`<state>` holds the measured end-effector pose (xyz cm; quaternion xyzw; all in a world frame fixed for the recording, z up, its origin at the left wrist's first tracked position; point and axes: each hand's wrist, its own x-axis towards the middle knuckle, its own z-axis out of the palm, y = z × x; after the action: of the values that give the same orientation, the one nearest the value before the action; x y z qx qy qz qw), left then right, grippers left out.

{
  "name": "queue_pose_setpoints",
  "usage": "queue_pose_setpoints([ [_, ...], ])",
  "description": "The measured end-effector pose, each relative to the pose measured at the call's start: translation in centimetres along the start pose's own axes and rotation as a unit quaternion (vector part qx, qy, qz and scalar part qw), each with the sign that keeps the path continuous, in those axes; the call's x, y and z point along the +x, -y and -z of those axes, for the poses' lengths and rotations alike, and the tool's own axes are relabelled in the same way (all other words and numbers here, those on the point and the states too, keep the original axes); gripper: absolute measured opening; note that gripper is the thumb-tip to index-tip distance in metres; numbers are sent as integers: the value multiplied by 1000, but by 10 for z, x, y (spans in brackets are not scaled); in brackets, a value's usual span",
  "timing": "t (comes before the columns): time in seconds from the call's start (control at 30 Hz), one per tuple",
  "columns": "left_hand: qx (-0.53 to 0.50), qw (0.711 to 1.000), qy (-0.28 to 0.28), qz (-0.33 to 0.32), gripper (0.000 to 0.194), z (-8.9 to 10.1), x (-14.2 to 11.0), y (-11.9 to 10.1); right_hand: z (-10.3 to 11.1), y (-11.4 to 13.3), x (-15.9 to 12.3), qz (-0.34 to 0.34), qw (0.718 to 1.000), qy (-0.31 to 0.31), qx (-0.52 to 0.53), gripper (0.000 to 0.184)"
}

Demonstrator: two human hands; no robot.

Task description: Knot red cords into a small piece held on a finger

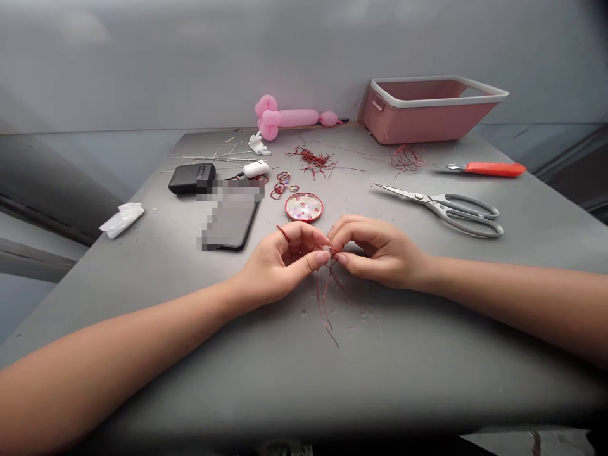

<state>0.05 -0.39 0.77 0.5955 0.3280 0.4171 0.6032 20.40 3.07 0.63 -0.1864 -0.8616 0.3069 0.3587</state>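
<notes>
My left hand (285,261) pinches a small pale bead (326,249) between thumb and fingertips at the middle of the table. Thin dark red cord (325,292) runs from the bead, forms a small loop and hangs down in several loose ends. On the other side, my right hand (377,251) has thumb and forefinger closed on the cord beside the bead. A red cord ring (284,234) sits around a finger of my left hand. Just beyond both hands lies a round red-rimmed dish (304,219) of pale and reddish beads.
Scissors (439,208) and an orange-handled cutter (494,169) lie at right, before a pink basket (413,117). Left are a phone (237,221), a black box-shaped device (187,179) and crumpled tissue (122,220). Red cord pieces (316,159), cord rings (279,189) and a pink balloon (297,118) lie behind.
</notes>
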Motion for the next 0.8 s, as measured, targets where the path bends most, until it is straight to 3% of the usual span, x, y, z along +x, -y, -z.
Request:
queue_pose_setpoints([
  [0.13, -25, 999, 38, 22, 19, 2, 0, -5, 0, -2, -1, -2, 1000, -4, -9, 10],
  [0.27, -13, 996, 75, 54, 20, 2, -2, -7, -1, -2, 0, -53, 997, -62, 7, 10],
  [0.5, -45, 999, -2, 22, 27, 0, 1, -3, 0, 1, 2, -32, 997, -39, 64, 7],
  [0.8, 59, 996, -67, -14, 21, -3, -4, 0, -1, 2, 2, -30, 997, -20, 67, 7],
])
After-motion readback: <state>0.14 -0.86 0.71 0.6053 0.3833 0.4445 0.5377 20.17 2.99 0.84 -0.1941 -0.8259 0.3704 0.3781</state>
